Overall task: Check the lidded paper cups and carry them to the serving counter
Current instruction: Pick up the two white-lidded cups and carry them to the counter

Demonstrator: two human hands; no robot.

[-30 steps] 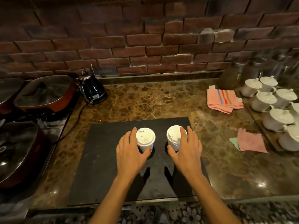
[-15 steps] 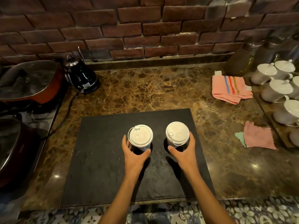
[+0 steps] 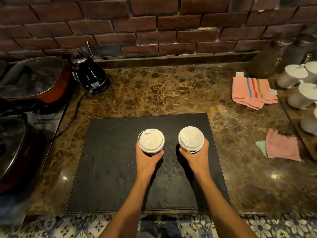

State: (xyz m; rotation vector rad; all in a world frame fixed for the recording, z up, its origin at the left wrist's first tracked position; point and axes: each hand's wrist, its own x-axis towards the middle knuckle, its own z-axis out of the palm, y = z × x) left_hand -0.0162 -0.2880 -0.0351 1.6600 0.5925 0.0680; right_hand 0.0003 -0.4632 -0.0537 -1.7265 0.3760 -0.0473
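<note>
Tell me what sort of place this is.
Probably a café or small eatery's prep counter. Two lidded takeaway cups are held over a dark mat on a marble counter; a black kettle and rows of white lidded teacups stand along the brick wall.

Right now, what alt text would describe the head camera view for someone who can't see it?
A person's left hand and right hand each grip a white-lidded paper cup, left cup and right cup, above a black mat on a brown marble counter, brick wall behind.

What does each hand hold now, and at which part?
Left hand: left white-lidded paper cup. Right hand: right white-lidded paper cup. Fingers wrap each cup's side, below the lid.
</note>
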